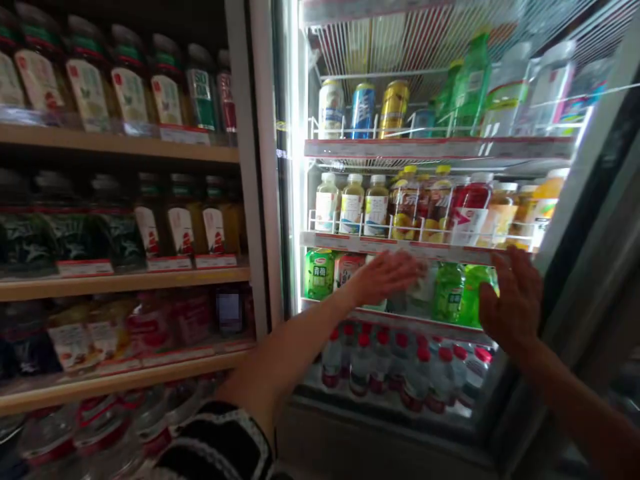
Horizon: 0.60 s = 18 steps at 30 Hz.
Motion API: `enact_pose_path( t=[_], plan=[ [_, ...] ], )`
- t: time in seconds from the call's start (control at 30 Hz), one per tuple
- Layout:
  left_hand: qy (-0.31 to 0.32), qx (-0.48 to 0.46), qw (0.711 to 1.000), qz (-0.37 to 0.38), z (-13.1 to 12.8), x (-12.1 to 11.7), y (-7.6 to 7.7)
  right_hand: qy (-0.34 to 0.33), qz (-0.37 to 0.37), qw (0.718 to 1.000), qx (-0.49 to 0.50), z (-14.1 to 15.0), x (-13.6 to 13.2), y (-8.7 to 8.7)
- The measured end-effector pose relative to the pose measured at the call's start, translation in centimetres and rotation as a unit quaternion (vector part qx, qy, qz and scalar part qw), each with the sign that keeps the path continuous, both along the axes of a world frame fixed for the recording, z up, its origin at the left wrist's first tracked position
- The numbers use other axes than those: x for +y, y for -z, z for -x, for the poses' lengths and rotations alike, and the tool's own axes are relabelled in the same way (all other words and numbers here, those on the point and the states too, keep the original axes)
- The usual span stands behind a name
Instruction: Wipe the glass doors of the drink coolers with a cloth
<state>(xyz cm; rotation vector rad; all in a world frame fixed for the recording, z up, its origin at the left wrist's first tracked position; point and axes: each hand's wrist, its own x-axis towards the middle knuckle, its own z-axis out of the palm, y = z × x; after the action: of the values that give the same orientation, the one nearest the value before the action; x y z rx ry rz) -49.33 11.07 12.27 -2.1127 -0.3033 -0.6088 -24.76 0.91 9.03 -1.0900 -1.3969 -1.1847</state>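
In the head view, my left hand [385, 277] reaches across the front of a lit drinks fridge, fingers stretched out and slightly blurred, holding nothing. It covers part of the shelf with green drink bottles [449, 292] and a green carton-like pack [319, 273]. My right hand [515, 300] is raised at the fridge's right side, its thumb apart from the fingers and nothing in it. Nearest to it are the green bottles and the shelf edge [425, 248]. Whether either hand touches anything, I cannot tell.
Above stand juice bottles [377, 205] and cans [394, 109]. Red-capped water bottles [363, 363] fill the fridge bottom. Wooden shelves [125, 275] with more bottles line the left, beyond the fridge's upright frame [265, 167]. A dark door edge [575, 267] runs along the right.
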Motion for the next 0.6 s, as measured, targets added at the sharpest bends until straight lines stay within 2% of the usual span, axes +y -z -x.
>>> enact_pose_path(
  t=[0.03,0.07,0.1,0.17,0.23,0.27,0.3,0.33,0.4,0.47,0.53,0.6],
  plan=[
    [0.009,0.047,0.999,-0.001,1.0,0.1,1.0,-0.003,0.009,1.000,-0.008,1.0,0.5,-0.1],
    [0.006,0.052,0.999,0.002,2.0,0.2,1.6,-0.005,0.017,1.000,-0.016,2.0,1.1,-0.2],
    [-0.011,0.011,1.000,0.008,3.0,0.4,1.6,-0.007,0.025,0.999,-0.024,2.9,1.5,-0.3],
    [-0.071,-0.167,0.983,0.026,4.9,1.1,0.7,-0.010,0.031,0.998,-0.045,4.3,2.5,-0.8],
    [-0.131,-0.347,0.928,0.042,6.5,1.8,-0.4,-0.011,0.027,0.998,-0.060,5.6,3.3,-1.5],
    [-0.148,-0.395,0.906,0.047,7.1,2.0,-0.5,-0.013,0.025,0.997,-0.066,6.2,3.7,-1.9],
    [-0.150,-0.404,0.901,0.046,7.6,2.2,0.0,-0.014,0.025,0.997,-0.071,6.9,4.1,-2.3],
    [-0.135,-0.375,0.916,0.039,8.0,2.3,1.0,-0.017,0.025,0.997,-0.074,7.7,4.4,-2.7],
    [-0.072,-0.249,0.966,0.007,8.7,2.2,3.8,-0.033,0.025,0.996,-0.078,9.3,5.1,-3.1],
    [-0.010,-0.149,0.988,-0.030,9.9,2.2,6.4,-0.047,0.036,0.995,-0.082,10.7,5.7,-3.2],
    [0.009,-0.163,0.986,-0.043,11.4,2.6,7.2,-0.051,0.053,0.994,-0.078,11.6,6.2,-3.0],
    [-0.013,-0.279,0.960,-0.026,13.1,3.4,6.1,-0.049,0.065,0.994,-0.070,11.9,6.5,-2.7]
  ],
)
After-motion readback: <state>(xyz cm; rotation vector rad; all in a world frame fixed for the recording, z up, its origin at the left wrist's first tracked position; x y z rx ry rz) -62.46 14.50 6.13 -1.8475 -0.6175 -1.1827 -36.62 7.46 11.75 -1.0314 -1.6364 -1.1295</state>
